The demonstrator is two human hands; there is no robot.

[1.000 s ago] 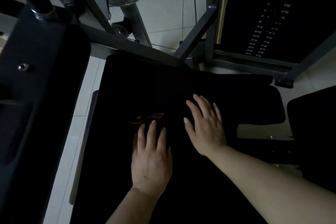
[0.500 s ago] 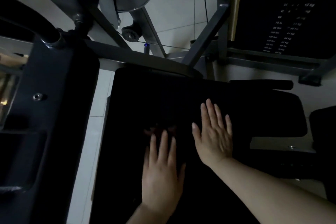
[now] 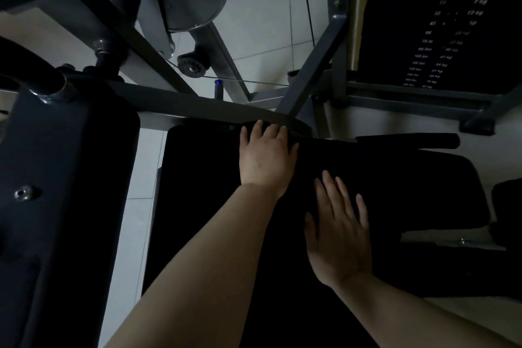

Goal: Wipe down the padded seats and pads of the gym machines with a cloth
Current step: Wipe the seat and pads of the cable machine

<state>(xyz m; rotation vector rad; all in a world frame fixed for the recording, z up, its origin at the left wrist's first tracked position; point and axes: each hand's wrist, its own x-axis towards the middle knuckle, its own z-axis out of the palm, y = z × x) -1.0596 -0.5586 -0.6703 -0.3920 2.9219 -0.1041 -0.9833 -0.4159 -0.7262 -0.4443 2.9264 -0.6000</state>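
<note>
A long black padded seat (image 3: 197, 206) runs away from me in the middle of the view. My left hand (image 3: 265, 155) presses on its far end, the fingertips bending a little over the far edge by the grey frame. My right hand (image 3: 339, 232) lies flat on the pad nearer to me, fingers straight and spread. A wider black pad (image 3: 423, 192) joins on the right. The cloth is too dark to make out against the padding.
A tall dark pad with a bolt (image 3: 56, 192) stands close on the left. Grey frame bars (image 3: 310, 65) cross beyond the seat, with a small wheel (image 3: 193, 66) and a thin cable. The weight stack (image 3: 440, 37) is at the back right. Pale floor tiles show between.
My left hand has slid forward from mid-pad to the far edge. My right hand stays flat and now lies nearer to me than the left. The reddish cloth edge seen before no longer shows.
</note>
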